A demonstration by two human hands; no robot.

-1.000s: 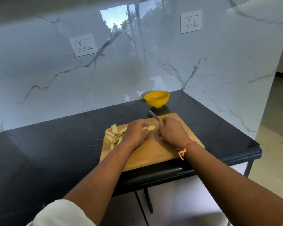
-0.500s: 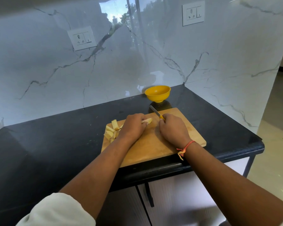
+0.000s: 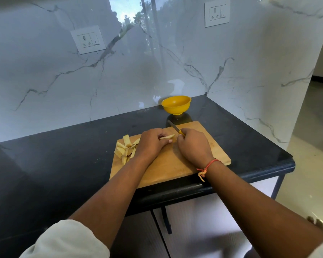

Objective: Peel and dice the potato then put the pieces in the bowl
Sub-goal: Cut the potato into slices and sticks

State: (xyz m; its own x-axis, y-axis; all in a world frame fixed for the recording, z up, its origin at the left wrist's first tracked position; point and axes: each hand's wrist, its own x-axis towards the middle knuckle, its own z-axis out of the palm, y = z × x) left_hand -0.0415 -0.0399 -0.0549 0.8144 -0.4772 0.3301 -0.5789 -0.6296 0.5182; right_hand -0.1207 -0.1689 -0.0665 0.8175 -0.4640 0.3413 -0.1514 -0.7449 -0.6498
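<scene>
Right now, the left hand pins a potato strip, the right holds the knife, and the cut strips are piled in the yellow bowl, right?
No. The head view shows the cut strips piled on the cutting board's left end, not in the yellow bowl. The rest holds.

1 view only: a wide-angle camera on the person's head, facing forward and down over the counter (image 3: 63,155). The left forearm (image 3: 110,192) and right forearm (image 3: 259,202) enter from the bottom edge. The board (image 3: 175,164) sits near, mid-frame. The marble wall (image 3: 45,81) fills the top half, with floor (image 3: 306,174) at right.
</scene>
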